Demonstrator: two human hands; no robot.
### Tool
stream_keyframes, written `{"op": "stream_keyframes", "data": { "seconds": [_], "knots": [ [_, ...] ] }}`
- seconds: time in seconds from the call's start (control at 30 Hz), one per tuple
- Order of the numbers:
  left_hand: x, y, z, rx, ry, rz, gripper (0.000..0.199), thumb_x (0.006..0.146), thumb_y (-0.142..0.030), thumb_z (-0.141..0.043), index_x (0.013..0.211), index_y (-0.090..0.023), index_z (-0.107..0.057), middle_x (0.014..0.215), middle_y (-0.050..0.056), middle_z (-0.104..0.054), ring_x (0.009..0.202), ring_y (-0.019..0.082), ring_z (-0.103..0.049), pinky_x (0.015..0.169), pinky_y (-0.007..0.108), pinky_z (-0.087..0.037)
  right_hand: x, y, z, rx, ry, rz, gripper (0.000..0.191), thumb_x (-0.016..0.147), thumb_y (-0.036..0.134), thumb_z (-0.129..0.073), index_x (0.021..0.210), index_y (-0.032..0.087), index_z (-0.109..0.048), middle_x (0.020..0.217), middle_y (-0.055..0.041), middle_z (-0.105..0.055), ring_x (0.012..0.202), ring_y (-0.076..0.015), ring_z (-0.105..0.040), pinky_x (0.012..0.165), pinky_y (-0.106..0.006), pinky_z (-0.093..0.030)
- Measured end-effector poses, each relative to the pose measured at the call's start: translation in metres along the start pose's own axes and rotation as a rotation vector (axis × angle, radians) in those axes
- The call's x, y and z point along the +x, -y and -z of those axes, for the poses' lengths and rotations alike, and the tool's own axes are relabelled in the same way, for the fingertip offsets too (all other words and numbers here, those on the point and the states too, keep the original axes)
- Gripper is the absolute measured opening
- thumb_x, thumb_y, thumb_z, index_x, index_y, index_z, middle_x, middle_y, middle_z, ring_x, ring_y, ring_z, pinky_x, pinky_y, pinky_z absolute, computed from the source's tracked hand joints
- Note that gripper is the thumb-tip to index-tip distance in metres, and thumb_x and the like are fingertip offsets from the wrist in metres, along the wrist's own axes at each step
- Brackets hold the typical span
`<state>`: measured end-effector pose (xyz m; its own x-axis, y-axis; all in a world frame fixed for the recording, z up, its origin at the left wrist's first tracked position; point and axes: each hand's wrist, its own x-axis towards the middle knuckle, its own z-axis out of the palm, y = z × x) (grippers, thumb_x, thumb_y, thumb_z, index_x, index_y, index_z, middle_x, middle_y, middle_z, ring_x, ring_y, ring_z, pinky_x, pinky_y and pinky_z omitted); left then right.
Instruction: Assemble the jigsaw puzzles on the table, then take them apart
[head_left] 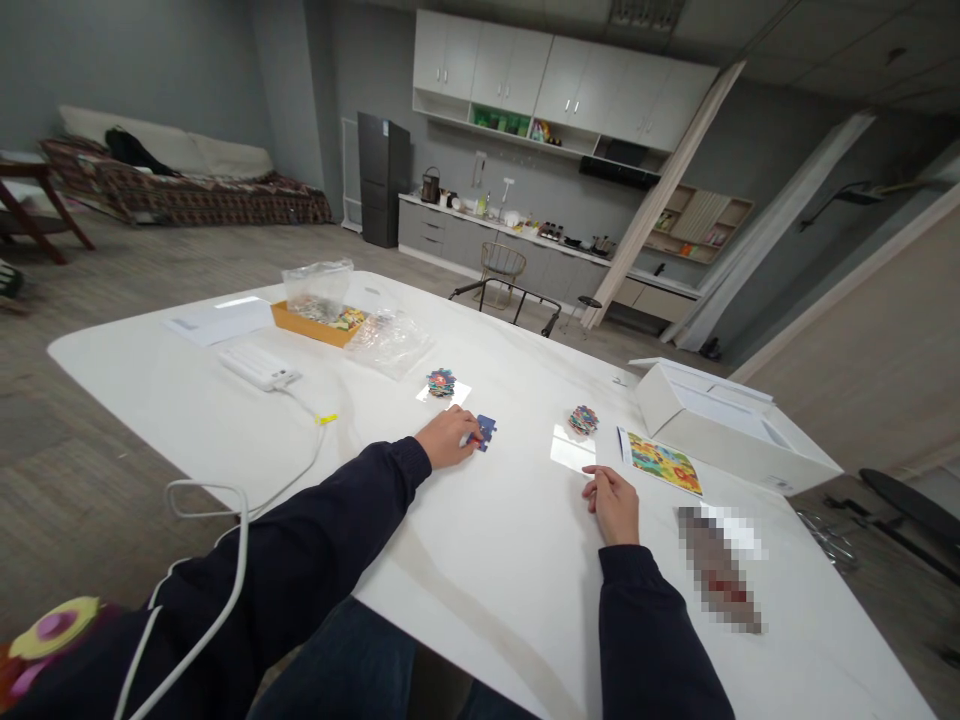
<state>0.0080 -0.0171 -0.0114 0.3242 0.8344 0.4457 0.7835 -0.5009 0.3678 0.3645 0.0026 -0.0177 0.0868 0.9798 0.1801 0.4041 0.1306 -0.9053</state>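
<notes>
My left hand (448, 437) rests on the white table with its fingers closed at the edge of a dark blue jigsaw puzzle piece (487, 431). A bit of orange-red shows by the fingertips; whether it belongs to a second piece I cannot tell. Just beyond that hand is a stack of puzzle pieces (441, 382). My right hand (613, 503) lies on the table with nothing visible in it, index finger stretched out and the others loosely bent. Ahead of it stands another stack of puzzle pieces (583, 420), and a colourful picture sheet (660, 462) is to its right.
A yellow box tray (311, 325) with bagged pieces stands at the far left, beside clear plastic (390, 342). A white power bank (259, 368) trails a cable (304, 468) past my left arm. On the right are a white box (731, 425) and a pixelated object (720, 570).
</notes>
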Motion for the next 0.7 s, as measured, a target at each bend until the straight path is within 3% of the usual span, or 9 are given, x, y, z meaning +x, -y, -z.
{"op": "stream_keyframes", "data": {
  "seconds": [0.4,0.7],
  "knots": [
    [0.0011,-0.0056,0.0039,0.041,0.044,-0.006,0.017,0.082,-0.016,-0.066,0.093,-0.022,-0.078,0.111,0.007,-0.076,0.107,0.025,-0.063,0.095,0.038,-0.052,0.0027,-0.0055,-0.0004,-0.013,0.001,-0.018,0.037,0.084,0.045,-0.052,0.092,0.016,-0.072,0.056,0.0004,-0.062,0.039,-0.0124,-0.05,0.045,-0.025,-0.04],
    [-0.0004,-0.0062,0.0025,0.037,0.046,-0.038,0.031,0.083,-0.012,-0.06,0.103,-0.025,-0.079,0.117,0.006,-0.074,0.109,0.026,-0.062,0.095,0.041,-0.051,0.0003,-0.0007,0.0004,-0.017,0.007,-0.021,0.039,0.084,0.047,-0.052,0.093,0.015,-0.073,0.056,0.0001,-0.062,0.04,-0.0129,-0.05,0.046,-0.026,-0.041]
  ]
}}
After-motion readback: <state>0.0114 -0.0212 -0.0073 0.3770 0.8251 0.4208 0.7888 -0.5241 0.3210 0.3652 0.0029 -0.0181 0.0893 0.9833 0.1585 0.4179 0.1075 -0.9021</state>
